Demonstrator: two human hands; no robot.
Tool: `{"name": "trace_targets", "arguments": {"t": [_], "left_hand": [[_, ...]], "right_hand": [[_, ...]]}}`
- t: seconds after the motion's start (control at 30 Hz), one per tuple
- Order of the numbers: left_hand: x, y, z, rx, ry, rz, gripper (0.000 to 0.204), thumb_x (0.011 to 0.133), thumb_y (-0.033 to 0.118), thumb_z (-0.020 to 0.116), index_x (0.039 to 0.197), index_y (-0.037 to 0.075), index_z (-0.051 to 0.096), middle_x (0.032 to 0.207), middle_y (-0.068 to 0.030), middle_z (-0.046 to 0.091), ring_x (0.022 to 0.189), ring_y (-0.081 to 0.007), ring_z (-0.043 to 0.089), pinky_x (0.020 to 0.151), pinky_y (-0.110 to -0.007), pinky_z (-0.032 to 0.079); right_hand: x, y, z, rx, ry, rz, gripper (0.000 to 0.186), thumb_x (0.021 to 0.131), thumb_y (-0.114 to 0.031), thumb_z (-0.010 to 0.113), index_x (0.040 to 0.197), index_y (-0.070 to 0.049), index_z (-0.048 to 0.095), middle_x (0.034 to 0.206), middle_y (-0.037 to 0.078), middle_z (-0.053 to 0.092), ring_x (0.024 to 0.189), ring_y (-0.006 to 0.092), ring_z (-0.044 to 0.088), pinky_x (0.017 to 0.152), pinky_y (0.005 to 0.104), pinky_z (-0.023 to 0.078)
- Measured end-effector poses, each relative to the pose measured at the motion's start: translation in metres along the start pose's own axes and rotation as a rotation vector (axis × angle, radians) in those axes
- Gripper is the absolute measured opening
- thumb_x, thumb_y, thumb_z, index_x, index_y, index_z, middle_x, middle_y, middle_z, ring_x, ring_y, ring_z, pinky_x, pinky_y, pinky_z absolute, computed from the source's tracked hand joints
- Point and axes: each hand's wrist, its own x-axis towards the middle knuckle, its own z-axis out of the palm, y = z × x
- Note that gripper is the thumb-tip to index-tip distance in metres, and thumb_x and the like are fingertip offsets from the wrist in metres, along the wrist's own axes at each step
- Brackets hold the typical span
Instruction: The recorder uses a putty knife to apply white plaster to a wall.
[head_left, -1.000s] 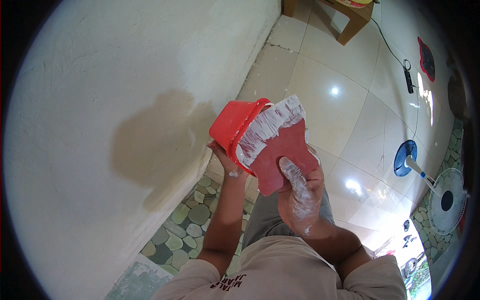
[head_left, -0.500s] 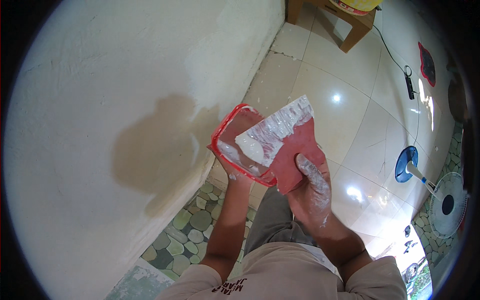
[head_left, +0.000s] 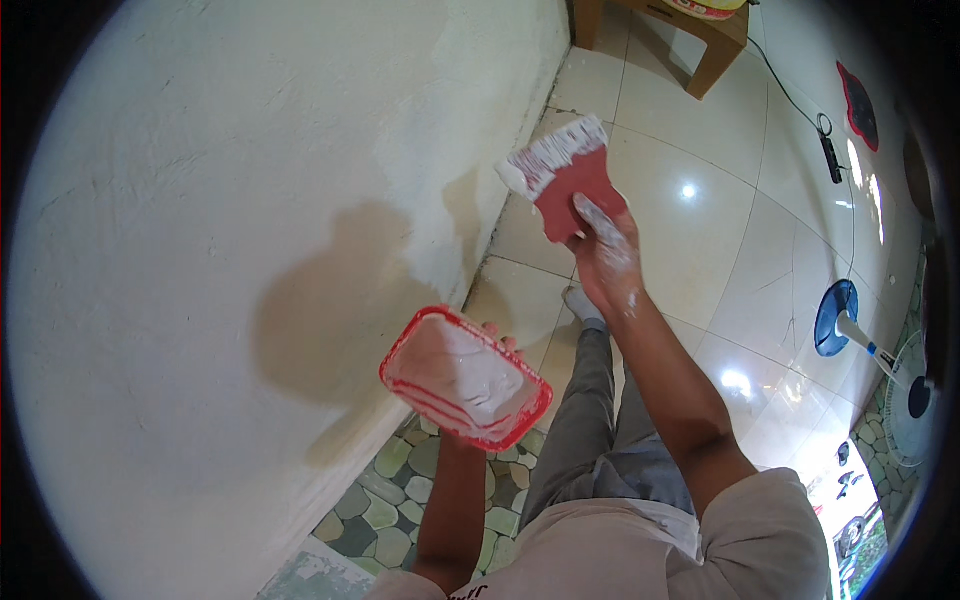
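Note:
My left hand supports a red-rimmed plastic tub from beneath, its fingertips showing past the far side. White putty coats the inside of the tub. Higher up and to the right, my right hand, smeared with white, grips a red putty spreader with the thumb on its face. White putty streaks the spreader's wide front edge, which is close to the wall on the left; whether they touch I cannot tell.
A brown stool bearing a yellow container stands at the far end. A fan with a blue base is at the right, near a cable with a black power strip. Tiled floor lies alongside the wall.
The spreader has come away from the tub, moving up and forward toward the wall in my right hand. My left hand has lowered the tub, and its inside now shows.

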Motion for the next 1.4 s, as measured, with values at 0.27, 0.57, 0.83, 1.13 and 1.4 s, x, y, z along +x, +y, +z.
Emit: {"name": "trace_targets", "arguments": {"t": [0.27, 0.57, 0.83, 1.13, 1.4], "left_hand": [[-0.037, 0.017, -0.008, 0.006, 0.088, -0.062, 0.055, 0.095, 0.041, 0.059, 0.139, 0.011, 0.049, 0.137, -0.0127, 0.049, 0.127, -0.0351, 0.046, 0.110, -0.053, 0.039], [-0.036, 0.008, 0.024, -0.073, 0.072, -0.046, 0.058, 0.096, 0.047, 0.055, 0.139, 0.009, 0.047, 0.137, -0.0124, 0.050, 0.127, -0.0333, 0.046, 0.111, -0.050, 0.039], [-0.037, 0.013, 0.027, -0.050, 0.019, -0.079, 0.062, 0.096, 0.051, 0.052, 0.143, 0.011, 0.043, 0.140, -0.0120, 0.048, 0.129, -0.0347, 0.046, 0.112, -0.052, 0.036], [-0.035, -0.001, 0.011, 0.004, 0.068, -0.079, 0.064, 0.093, 0.051, 0.059, 0.140, 0.010, 0.045, 0.134, -0.0142, 0.052, 0.124, -0.0352, 0.049, 0.108, -0.052, 0.040], [-0.037, -0.005, 0.025, -0.089, 0.101, -0.094, 0.066, 0.092, 0.054, 0.059, 0.139, 0.010, 0.046, 0.132, -0.0152, 0.052, 0.125, -0.0355, 0.048, 0.106, -0.052, 0.042]], "right_hand": [[0.096, 0.076, 0.065, -0.037, -0.020, -0.178, 0.036, 0.091, -0.009, 0.067, 0.126, -0.001, 0.060, 0.110, 0.005, 0.067, 0.093, 0.0144, 0.065, 0.081, 0.0287, 0.053], [0.063, 0.140, 0.162, -0.577, -0.177, -0.810, 0.045, 0.090, 0.010, 0.054, 0.134, -0.004, 0.057, 0.117, 0.011, 0.067, 0.097, 0.0195, 0.063, 0.083, 0.0283, 0.050], [0.000, 0.127, 0.093, -0.746, -0.509, -0.796, 0.031, 0.094, -0.002, 0.055, 0.125, -0.002, 0.060, 0.113, 0.014, 0.066, 0.105, 0.0257, 0.062, 0.091, 0.0348, 0.049], [0.143, 0.095, 0.083, -0.987, 0.096, -0.667, 0.023, 0.088, -0.010, 0.058, 0.107, 0.002, 0.063, 0.091, 0.024, 0.065, 0.087, 0.0410, 0.063, 0.078, 0.0422, 0.049], [0.141, 0.100, 0.138, -0.718, 0.016, -0.630, 0.007, 0.087, -0.005, 0.058, 0.086, 0.002, 0.062, 0.069, 0.012, 0.061, 0.060, 0.0218, 0.059, 0.058, 0.0356, 0.047]]}}
